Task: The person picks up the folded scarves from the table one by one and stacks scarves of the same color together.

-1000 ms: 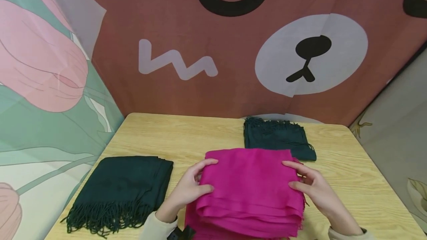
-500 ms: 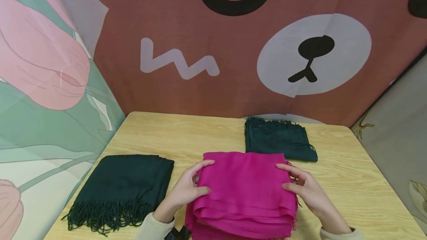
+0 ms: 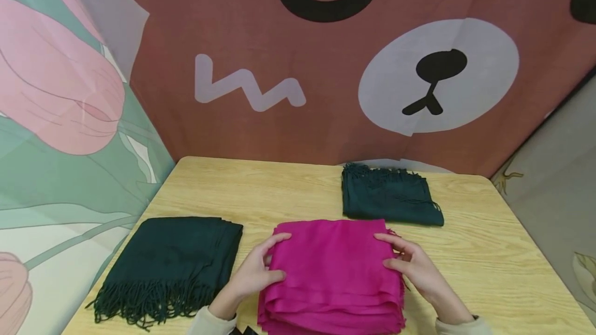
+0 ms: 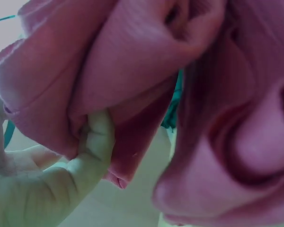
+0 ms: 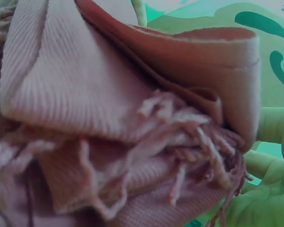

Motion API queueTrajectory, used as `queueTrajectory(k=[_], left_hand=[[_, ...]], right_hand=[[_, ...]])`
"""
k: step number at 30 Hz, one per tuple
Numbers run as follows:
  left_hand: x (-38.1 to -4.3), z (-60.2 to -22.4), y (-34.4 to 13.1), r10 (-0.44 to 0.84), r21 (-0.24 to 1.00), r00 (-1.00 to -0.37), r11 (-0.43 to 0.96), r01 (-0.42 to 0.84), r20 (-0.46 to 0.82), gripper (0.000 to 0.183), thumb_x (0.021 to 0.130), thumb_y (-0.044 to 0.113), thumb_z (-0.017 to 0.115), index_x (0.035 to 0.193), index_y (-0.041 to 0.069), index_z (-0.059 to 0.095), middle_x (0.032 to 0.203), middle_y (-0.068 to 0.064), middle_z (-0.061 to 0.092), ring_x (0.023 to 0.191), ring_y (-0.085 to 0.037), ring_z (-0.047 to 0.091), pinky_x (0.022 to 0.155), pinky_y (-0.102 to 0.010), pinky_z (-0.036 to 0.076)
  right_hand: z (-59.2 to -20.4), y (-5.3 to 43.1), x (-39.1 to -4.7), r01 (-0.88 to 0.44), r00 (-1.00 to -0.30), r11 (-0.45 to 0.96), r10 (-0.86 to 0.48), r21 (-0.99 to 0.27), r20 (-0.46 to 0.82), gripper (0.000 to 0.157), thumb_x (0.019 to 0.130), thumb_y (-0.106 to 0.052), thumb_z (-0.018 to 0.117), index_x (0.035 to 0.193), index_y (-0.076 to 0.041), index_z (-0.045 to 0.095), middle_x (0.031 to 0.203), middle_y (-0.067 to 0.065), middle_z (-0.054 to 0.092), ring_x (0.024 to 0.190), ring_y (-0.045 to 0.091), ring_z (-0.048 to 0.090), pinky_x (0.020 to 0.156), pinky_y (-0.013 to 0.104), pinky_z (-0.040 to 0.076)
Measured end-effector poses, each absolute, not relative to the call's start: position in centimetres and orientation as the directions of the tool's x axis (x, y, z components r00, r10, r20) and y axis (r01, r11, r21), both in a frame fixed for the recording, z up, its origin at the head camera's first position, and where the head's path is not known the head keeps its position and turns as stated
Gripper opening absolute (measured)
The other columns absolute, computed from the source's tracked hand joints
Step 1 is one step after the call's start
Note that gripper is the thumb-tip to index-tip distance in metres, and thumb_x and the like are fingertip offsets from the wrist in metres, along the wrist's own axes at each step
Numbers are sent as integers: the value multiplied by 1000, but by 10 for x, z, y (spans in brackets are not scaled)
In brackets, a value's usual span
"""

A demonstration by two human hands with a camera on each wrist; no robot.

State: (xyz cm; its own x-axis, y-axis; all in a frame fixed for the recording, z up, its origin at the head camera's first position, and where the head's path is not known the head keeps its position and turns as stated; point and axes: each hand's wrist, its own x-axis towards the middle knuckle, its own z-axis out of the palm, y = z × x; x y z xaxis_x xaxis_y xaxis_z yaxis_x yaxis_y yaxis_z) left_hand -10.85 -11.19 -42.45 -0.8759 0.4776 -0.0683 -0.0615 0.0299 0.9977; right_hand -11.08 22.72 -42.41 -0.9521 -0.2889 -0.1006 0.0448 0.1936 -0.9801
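A magenta fringed scarf [image 3: 332, 268], folded into a thick layered bundle, is at the front middle of the table. My left hand [image 3: 251, 274] grips its left side and my right hand [image 3: 416, 268] its right side, each with the thumb and a fingertip showing on the top layer. In the left wrist view, a finger [image 4: 97, 142] tucks into the folds of the cloth [image 4: 142, 47]. The right wrist view shows twisted fringe [image 5: 199, 127] along the scarf's edge, with part of the right hand [image 5: 265, 184] behind it. Other fingers are hidden by cloth.
A folded dark green fringed scarf [image 3: 172, 255] lies on the left of the wooden table [image 3: 261, 185], fringe toward me. Another folded dark green scarf [image 3: 391, 198] lies at the back right, just beyond the magenta one. A printed curtain [image 3: 326, 92] hangs behind the table.
Both hands have brought the magenta scarf toward me and slightly left, lower in the view. More of the back green scarf shows now. The green scarves stay in place.
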Motion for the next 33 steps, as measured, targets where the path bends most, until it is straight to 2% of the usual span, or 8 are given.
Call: queueTrajectory(k=[4,10,17,21,23,26,33], left_hand=[[-108,-430,-113,477,997,-875,37,-73,-82,69,74,-17,55,137,1,33,130,-25,35,97,-26,56,68,-36,52],[-108,-435,-114,477,995,-874,61,-76,-96,70,73,-18,56,137,0,33,132,-26,33,100,-27,55,70,-36,52],[-108,-438,-115,463,993,-879,73,-89,-113,70,73,-17,58,136,-2,32,130,-26,34,93,-25,57,66,-34,52],[-108,-443,-117,455,990,-879,80,-115,-139,70,73,-15,60,137,-2,32,131,-26,32,96,-26,55,68,-33,51],[-108,-445,-118,452,989,-879,83,-126,-150,70,74,-15,59,137,-2,31,133,-26,30,98,-26,54,70,-32,51],[-108,-448,-119,451,987,-878,92,-131,-158,70,74,-15,58,137,-2,30,133,-27,29,98,-27,54,70,-31,50],[-104,-454,-121,457,987,-876,99,-124,-156,70,74,-15,58,137,-3,29,135,-29,24,101,-28,52,73,-31,49]], right_hand=[[-431,228,-112,49,-938,166,-332,-985,-103,54,83,1,57,133,8,38,125,17,44,87,15,58,68,29,51],[-439,229,-114,51,-934,166,-341,-985,-106,53,83,1,57,132,9,38,120,13,48,78,13,58,63,27,50],[-444,232,-113,80,-936,176,-325,-981,-134,53,83,1,56,132,9,38,126,24,40,74,13,57,58,25,49],[-447,233,-114,104,-934,184,-319,-977,-160,54,83,2,55,133,9,36,131,31,34,77,13,55,63,25,49],[-448,234,-114,106,-930,182,-329,-978,-162,55,84,2,55,134,10,35,134,33,29,84,14,54,70,26,49],[-450,234,-115,122,-926,177,-333,-977,-176,55,84,2,55,134,10,34,138,34,24,87,14,54,72,27,49],[-456,233,-115,117,-929,207,-322,-971,-181,55,82,2,56,133,9,36,134,35,28,78,16,53,67,26,49]])
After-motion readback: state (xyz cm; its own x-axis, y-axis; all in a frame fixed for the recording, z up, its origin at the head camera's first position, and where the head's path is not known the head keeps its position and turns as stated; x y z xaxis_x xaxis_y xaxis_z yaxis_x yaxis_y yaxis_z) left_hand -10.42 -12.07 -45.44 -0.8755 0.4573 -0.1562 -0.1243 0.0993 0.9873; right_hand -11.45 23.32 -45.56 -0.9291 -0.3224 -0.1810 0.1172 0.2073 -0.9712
